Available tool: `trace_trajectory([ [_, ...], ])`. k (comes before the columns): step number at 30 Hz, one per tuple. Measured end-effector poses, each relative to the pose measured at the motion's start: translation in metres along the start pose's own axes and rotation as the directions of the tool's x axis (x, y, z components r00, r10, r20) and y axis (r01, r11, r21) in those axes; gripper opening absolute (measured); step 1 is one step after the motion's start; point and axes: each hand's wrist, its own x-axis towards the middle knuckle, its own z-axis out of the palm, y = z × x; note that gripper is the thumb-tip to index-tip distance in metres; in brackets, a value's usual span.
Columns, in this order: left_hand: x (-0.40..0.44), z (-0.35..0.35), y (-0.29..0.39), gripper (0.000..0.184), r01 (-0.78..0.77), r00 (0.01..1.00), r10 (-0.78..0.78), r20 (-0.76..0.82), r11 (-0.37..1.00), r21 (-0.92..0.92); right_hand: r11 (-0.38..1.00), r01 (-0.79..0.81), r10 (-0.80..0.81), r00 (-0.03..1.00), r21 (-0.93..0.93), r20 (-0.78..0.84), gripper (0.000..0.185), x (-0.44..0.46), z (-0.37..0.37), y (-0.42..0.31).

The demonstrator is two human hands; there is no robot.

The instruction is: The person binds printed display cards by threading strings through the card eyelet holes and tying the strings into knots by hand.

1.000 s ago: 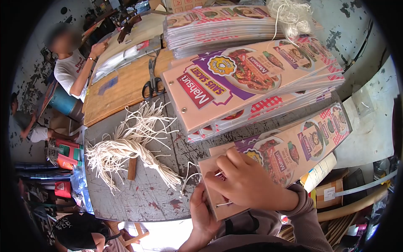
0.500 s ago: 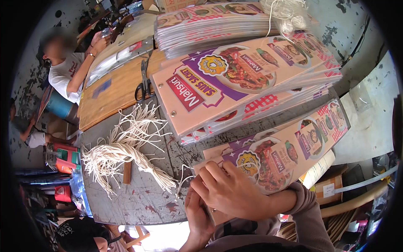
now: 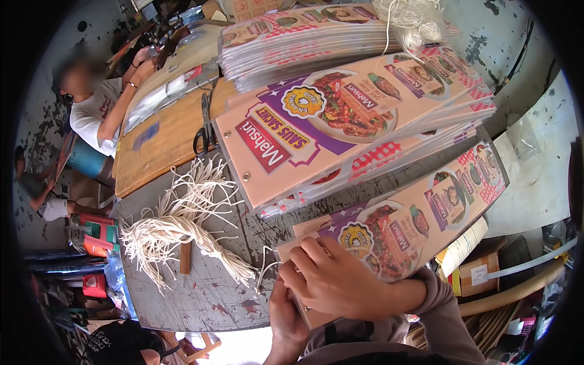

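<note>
A laminated printed sign (image 3: 398, 234) with food pictures lies slanted at the table's near edge, over another like it. My left hand (image 3: 287, 313) is closed around its near left end, the thumb side against the edge. On top of that same end rests my right hand (image 3: 334, 277), its fingers bent and pressed together; what lies under the fingertips is hidden. A thin white cord (image 3: 263, 267) loops out beside the fingers at the sign's corner. Left of it lies a bundle of white cords (image 3: 182, 234) on the grey table (image 3: 213, 307).
A stack of similar signs (image 3: 340, 121) fills the middle, with another stack (image 3: 304, 45) behind. Black-handled scissors (image 3: 205, 131) lie beside a wooden board (image 3: 161, 152). Tangled white string (image 3: 413, 27) sits at the back. One person (image 3: 100, 106) works across the table; another person's cap (image 3: 115, 344) shows below.
Both hands stay at the sign's near left end, with only a slight shift of the right fingers. The view has tilted a little.
</note>
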Motion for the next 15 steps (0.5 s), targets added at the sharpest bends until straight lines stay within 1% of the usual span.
trace_trajectory([
  [1, -0.002, 0.002, -0.001, 0.037, 0.0, 1.0, 0.0, 0.0, 1.0, 0.0, 0.998, 0.004, -0.003, 1.0, 0.065, -0.003, 0.022, -0.001, -0.004, -0.002],
  [2, -0.007, 0.007, -0.001, 0.037, -0.111, 0.992, 0.123, -0.008, 0.924, 0.366, 0.992, 0.007, -0.007, 1.0, 0.129, -0.006, 0.026, -0.003, -0.007, -0.004],
  [3, -0.007, 0.008, -0.003, 0.038, -0.158, 0.984, 0.18, 0.011, 0.832, 0.532, 0.992, 0.007, -0.007, 1.0, 0.128, -0.005, 0.026, -0.004, -0.004, -0.006],
  [4, -0.008, 0.01, -0.005, 0.038, -0.194, 0.971, 0.236, 0.03, 0.708, 0.679, 0.983, 0.036, -0.023, 0.997, 0.177, -0.072, 0.031, -0.005, 0.001, -0.009],
  [5, -0.007, 0.009, -0.008, 0.04, -0.225, 0.96, 0.28, 0.03, 0.702, 0.675, 0.972, 0.066, -0.035, 0.989, 0.224, -0.141, 0.037, -0.005, 0.005, -0.012],
  [6, -0.005, 0.008, -0.011, 0.041, -0.257, 0.946, 0.322, 0.029, 0.695, 0.672, 0.96, 0.024, -0.004, 0.997, 0.279, -0.071, 0.038, -0.006, 0.006, -0.016],
  [8, -0.004, 0.008, -0.011, 0.043, -0.289, 0.931, 0.365, 0.029, 0.685, 0.669, 0.955, -0.001, 0.031, 0.995, 0.298, -0.097, 0.037, -0.006, 0.01, -0.013],
  [9, -0.002, 0.009, -0.009, 0.041, -0.252, 0.96, 0.278, 0.015, 0.843, 0.475, 0.948, -0.023, 0.064, 0.991, 0.319, -0.121, 0.036, -0.006, 0.012, -0.012],
  [10, 0.001, 0.012, -0.006, 0.04, -0.19, 0.981, 0.19, 0.025, 0.948, 0.254, 0.948, -0.02, 0.062, 0.99, 0.318, -0.123, 0.036, -0.007, 0.015, -0.013],
  [11, 0.005, 0.016, -0.004, 0.038, -0.108, 0.993, 0.107, 0.057, 0.994, 0.019, 0.921, -0.062, 0.122, 0.984, 0.385, -0.131, 0.034, -0.009, 0.019, -0.013],
  [12, 0.006, 0.032, -0.008, 0.027, -0.176, 0.921, 0.241, -0.307, 0.958, 0.225, 0.886, -0.103, 0.182, 0.974, 0.452, -0.134, 0.033, -0.009, 0.02, -0.013],
  [13, 0.005, 0.03, -0.011, 0.027, -0.18, 0.92, 0.245, -0.306, 0.958, 0.225, 0.886, -0.099, 0.178, 0.975, 0.453, -0.136, 0.033, -0.01, 0.019, -0.012],
  [14, 0.004, 0.027, -0.013, 0.021, -0.328, 0.872, 0.392, -0.294, 0.913, 0.244, 0.89, -0.149, 0.221, 0.968, 0.431, -0.122, 0.032, -0.01, 0.015, -0.009],
  [15, 0.004, 0.024, -0.014, 0.017, -0.467, 0.802, 0.529, -0.278, 0.845, 0.261, 0.89, -0.2, 0.266, 0.958, 0.409, -0.11, 0.03, -0.01, 0.013, -0.008],
])
